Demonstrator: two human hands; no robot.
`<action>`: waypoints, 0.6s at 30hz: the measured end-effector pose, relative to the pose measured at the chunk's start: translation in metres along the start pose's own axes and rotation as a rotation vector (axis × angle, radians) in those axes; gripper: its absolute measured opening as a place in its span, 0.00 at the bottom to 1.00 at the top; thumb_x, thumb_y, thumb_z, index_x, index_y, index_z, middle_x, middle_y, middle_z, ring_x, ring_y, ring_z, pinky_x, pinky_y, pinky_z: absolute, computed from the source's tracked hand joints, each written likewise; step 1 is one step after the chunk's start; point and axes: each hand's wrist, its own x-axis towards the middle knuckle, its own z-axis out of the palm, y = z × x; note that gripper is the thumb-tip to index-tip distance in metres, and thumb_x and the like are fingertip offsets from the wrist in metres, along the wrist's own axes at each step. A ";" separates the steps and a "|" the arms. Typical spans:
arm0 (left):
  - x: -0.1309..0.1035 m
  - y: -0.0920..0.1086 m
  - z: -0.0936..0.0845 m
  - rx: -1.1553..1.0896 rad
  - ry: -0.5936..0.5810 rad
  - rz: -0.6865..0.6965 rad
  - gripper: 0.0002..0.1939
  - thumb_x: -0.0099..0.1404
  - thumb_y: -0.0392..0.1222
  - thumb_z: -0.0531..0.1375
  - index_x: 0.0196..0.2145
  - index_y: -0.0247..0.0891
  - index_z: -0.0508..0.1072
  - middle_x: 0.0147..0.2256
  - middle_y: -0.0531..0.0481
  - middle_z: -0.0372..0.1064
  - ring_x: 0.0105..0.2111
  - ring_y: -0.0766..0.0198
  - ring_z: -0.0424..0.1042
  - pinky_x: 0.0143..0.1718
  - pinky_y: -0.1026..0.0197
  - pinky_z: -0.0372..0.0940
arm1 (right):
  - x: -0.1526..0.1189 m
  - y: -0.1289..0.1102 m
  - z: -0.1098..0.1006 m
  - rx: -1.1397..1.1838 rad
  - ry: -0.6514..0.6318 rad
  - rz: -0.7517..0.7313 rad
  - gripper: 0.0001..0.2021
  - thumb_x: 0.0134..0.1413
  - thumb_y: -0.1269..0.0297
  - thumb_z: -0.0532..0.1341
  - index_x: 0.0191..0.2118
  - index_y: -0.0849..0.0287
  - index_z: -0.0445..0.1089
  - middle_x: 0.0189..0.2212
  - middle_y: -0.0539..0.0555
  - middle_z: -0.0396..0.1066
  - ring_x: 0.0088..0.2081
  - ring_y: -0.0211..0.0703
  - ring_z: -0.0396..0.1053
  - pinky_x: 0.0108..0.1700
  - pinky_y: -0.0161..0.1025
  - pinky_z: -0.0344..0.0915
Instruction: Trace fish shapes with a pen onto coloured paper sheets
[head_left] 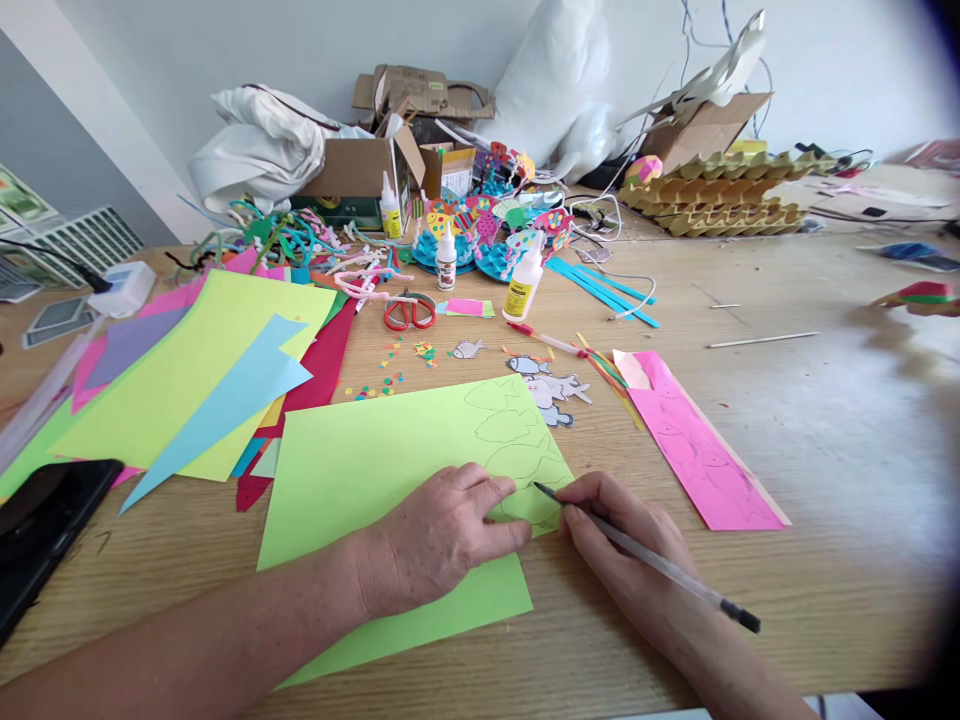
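Note:
A green sheet of paper [360, 450] lies on the wooden table, with several fish outlines drawn along its right side. My left hand [450, 525] rests on the sheet, fingers apart, just left of the lowest outline. In my right hand [630, 545] is a pen [656, 562], pinched near its tip, which is on or just over the paper by the lower outlines. Cut-out paper fish [559, 388] lie beyond the sheet's top right corner. A pink strip [701, 450] with fish drawings is to the right.
Coloured papers [187, 370] and a black phone [56, 510] are at the left. Red-handled scissors [409, 312], glue bottles [523, 285] and decorated fish crafts [480, 225] stand or lie farther back. Egg trays [712, 200] are stacked at the back right, behind a thin stick [761, 341].

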 end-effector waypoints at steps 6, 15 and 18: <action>0.000 -0.001 0.002 -0.010 -0.005 -0.004 0.11 0.67 0.35 0.50 0.44 0.42 0.68 0.48 0.45 0.60 0.39 0.61 0.60 0.41 0.60 0.60 | 0.000 -0.004 -0.001 -0.029 0.013 -0.009 0.04 0.50 0.66 0.52 0.27 0.54 0.62 0.16 0.43 0.64 0.18 0.36 0.61 0.22 0.33 0.56; 0.000 0.000 0.000 -0.002 -0.010 -0.007 0.10 0.66 0.34 0.50 0.42 0.42 0.68 0.49 0.45 0.60 0.40 0.61 0.60 0.42 0.60 0.60 | 0.000 0.001 0.000 -0.013 0.006 0.014 0.04 0.51 0.65 0.52 0.30 0.54 0.63 0.19 0.45 0.66 0.21 0.37 0.64 0.25 0.34 0.59; 0.001 0.000 -0.001 -0.005 -0.016 -0.007 0.10 0.66 0.34 0.50 0.41 0.41 0.68 0.49 0.45 0.60 0.41 0.61 0.60 0.42 0.60 0.60 | 0.000 0.000 0.000 -0.023 -0.003 0.009 0.04 0.51 0.65 0.52 0.29 0.54 0.63 0.18 0.44 0.65 0.20 0.37 0.63 0.25 0.34 0.59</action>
